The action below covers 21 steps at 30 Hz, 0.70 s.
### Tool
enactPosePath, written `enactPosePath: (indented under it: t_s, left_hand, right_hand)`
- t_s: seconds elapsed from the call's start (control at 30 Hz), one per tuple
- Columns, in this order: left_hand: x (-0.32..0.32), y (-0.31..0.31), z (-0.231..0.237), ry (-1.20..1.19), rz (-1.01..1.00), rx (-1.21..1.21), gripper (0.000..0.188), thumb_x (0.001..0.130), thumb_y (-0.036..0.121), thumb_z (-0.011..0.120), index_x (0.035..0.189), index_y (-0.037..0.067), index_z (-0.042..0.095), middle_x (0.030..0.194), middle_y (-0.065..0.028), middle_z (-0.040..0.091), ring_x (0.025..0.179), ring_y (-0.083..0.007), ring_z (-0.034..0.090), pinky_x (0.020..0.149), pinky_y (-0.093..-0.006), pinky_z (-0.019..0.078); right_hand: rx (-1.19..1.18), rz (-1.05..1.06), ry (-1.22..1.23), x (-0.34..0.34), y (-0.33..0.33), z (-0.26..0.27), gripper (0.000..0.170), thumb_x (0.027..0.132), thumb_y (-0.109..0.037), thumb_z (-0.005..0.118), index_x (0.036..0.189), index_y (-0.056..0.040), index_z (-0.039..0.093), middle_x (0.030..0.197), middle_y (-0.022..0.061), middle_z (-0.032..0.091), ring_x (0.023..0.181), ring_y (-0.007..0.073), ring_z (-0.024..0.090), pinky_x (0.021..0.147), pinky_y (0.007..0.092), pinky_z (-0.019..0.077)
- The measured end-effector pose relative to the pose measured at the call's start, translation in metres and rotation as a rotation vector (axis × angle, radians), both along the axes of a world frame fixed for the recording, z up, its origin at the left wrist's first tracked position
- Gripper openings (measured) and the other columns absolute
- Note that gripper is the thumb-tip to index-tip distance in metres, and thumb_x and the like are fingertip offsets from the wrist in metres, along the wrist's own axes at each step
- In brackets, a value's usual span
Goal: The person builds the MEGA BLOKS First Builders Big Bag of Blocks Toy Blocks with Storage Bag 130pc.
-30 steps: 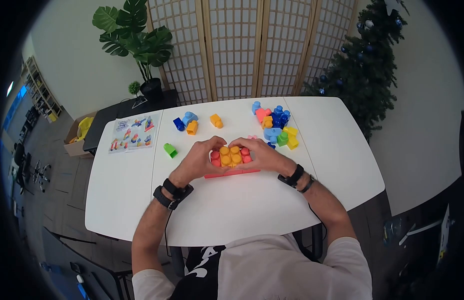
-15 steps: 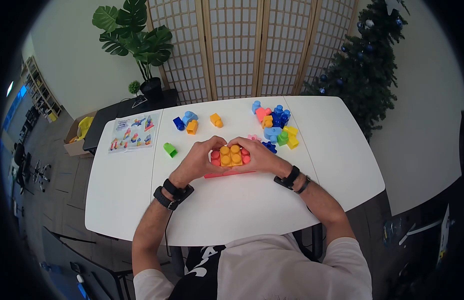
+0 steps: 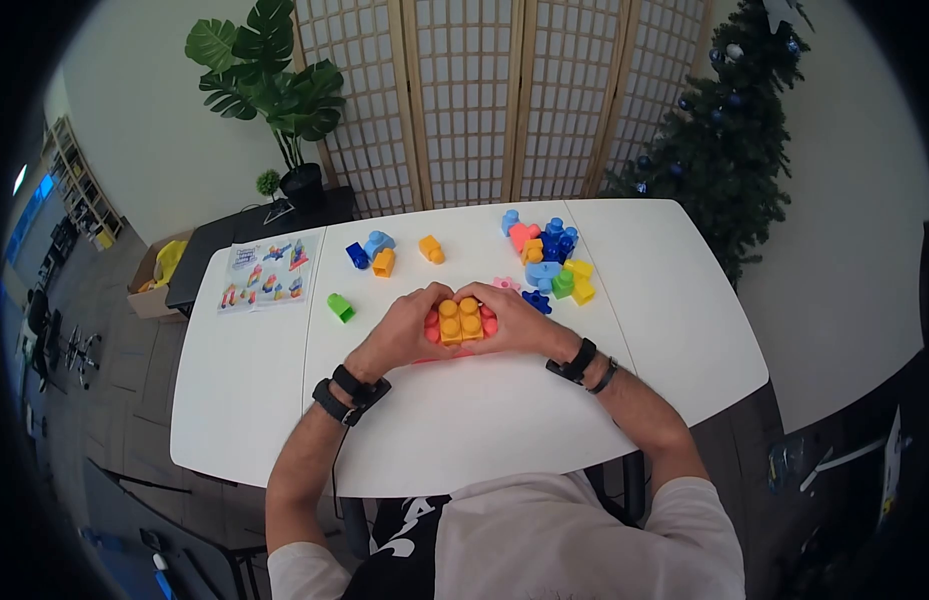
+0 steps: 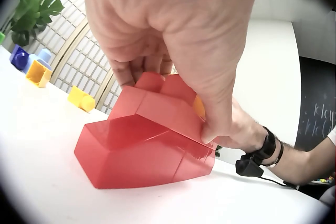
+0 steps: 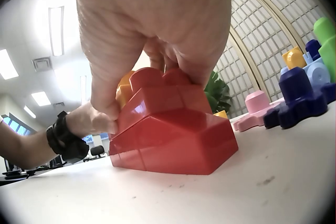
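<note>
A red block assembly rests on the white table, its sloped lower piece wide and a smaller red piece stacked above. Between the red studs, yellow-orange blocks show their round studs in the head view. My left hand grips the left end, fingers behind and thumb in front. At the other end my right hand grips in the same manner, as the right wrist view shows with the red pieces under the palm. Both thumbs come close together at the front.
Loose yellow, dark blue and light blue blocks and a green block lie left and behind. A mixed cluster of blocks, a dark blue gear-shaped piece and a pink one lie right. A printed picture sheet is at far left.
The right hand has shifted slightly left toward the left hand, uncovering more of the dark blue gear-shaped piece. Both hands keep their grip on the assembly.
</note>
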<state>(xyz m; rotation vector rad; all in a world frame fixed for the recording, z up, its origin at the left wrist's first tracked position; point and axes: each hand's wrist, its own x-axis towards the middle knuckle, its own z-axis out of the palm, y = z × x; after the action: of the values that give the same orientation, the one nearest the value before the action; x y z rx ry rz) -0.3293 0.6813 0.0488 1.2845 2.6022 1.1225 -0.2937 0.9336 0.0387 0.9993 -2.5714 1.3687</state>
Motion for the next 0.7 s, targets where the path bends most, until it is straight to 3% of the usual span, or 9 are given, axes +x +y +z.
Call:
enactPosePath:
  t_s: [0.13,0.27,0.37,0.43,0.5,0.57,0.6,0.67,0.7]
  left_hand:
    - [0.000,0.000,-0.001,0.009,0.004,0.003,0.080,0.071,0.023,0.102,0.135,0.004,0.058,0.117,-0.0182,0.076,0.103,-0.0332,0.077,0.094,-0.0380,0.0624]
    - [0.000,-0.002,0.010,-0.093,0.029,-0.026,0.086,0.072,0.031,0.103,0.140,0.004,0.057,0.121,-0.0177,0.075,0.108,-0.0315,0.076,0.097,-0.0381,0.0610]
    - [-0.014,-0.016,0.014,0.019,-0.093,0.127,0.085,0.083,0.040,0.097,0.148,0.005,0.055,0.126,-0.0172,0.073,0.115,-0.0301,0.073,0.102,-0.0390,0.0583]
    - [-0.039,-0.024,0.017,-0.165,0.108,0.244,0.080,0.094,0.049,0.087,0.152,0.004,0.055,0.131,-0.0188,0.072,0.121,-0.0328,0.070,0.104,-0.0440,0.0565]
    - [-0.060,-0.029,0.022,-0.122,0.223,0.171,0.066,0.097,0.043,0.083,0.144,0.002,0.061,0.130,-0.0200,0.072,0.119,-0.0361,0.071,0.102,-0.0457,0.0573]
    - [-0.098,-0.042,-0.002,0.293,0.363,-0.193,0.051,0.097,0.033,0.082,0.135,0.003,0.065,0.123,-0.0213,0.073,0.114,-0.0408,0.071,0.101,-0.0464,0.0571]
    - [-0.107,-0.044,-0.014,0.363,0.430,-0.261,0.047,0.093,0.032,0.084,0.127,0.003,0.067,0.118,-0.0232,0.072,0.111,-0.0450,0.070,0.097,-0.0497,0.0581]
    - [-0.120,-0.039,-0.033,0.345,0.473,-0.283,0.048,0.092,0.030,0.084,0.127,0.002,0.066,0.119,-0.0230,0.071,0.110,-0.0438,0.072,0.095,-0.0497,0.0596]
    - [-0.126,-0.039,-0.039,0.317,0.515,-0.315,0.049,0.092,0.029,0.084,0.126,0.001,0.065,0.121,-0.0228,0.071,0.109,-0.0427,0.073,0.093,-0.0498,0.0612]
  right_hand:
    - [-0.012,0.020,-0.005,-0.002,0.001,-0.001,0.066,0.080,-0.023,0.094,0.132,-0.0060,0.058,0.129,0.0154,0.071,0.121,0.0317,0.071,0.104,0.0400,0.0564]
    - [0.054,0.023,-0.002,-0.001,0.002,0.013,0.069,0.084,-0.028,0.093,0.139,-0.0064,0.059,0.132,0.0124,0.070,0.124,0.0253,0.069,0.106,0.0379,0.0562]
    - [0.034,0.011,0.046,-0.013,0.001,0.025,0.060,0.092,-0.034,0.089,0.137,-0.0064,0.061,0.133,0.0127,0.070,0.123,0.0270,0.069,0.106,0.0390,0.0563]
    - [-0.020,-0.009,0.037,-0.030,0.001,0.030,0.055,0.096,-0.038,0.085,0.135,-0.0063,0.064,0.134,0.0138,0.070,0.121,0.0291,0.070,0.105,0.0397,0.0565]
    - [-0.003,-0.070,0.009,-0.056,0.002,0.031,0.047,0.099,-0.037,0.082,0.130,-0.0041,0.068,0.132,0.0132,0.072,0.117,0.0276,0.071,0.102,0.0396,0.0577]
    - [0.003,-0.068,0.083,-0.089,-0.002,0.015,0.042,0.098,-0.032,0.081,0.126,-0.0020,0.068,0.119,0.0147,0.076,0.105,0.0299,0.074,0.095,0.0410,0.0603]
    - [0.082,-0.096,0.045,-0.103,-0.003,0.011,0.039,0.098,-0.029,0.081,0.122,-0.0015,0.068,0.113,0.0158,0.078,0.100,0.0332,0.075,0.091,0.0416,0.0610]
    - [0.190,-0.140,0.070,-0.126,-0.011,0.000,0.035,0.096,-0.026,0.079,0.114,-0.0004,0.065,0.101,0.0224,0.078,0.093,0.0433,0.076,0.085,0.0459,0.0621]
    - [0.189,-0.143,0.085,-0.133,-0.016,-0.005,0.035,0.096,-0.026,0.079,0.114,-0.0004,0.065,0.101,0.0224,0.078,0.093,0.0433,0.076,0.085,0.0459,0.0621]
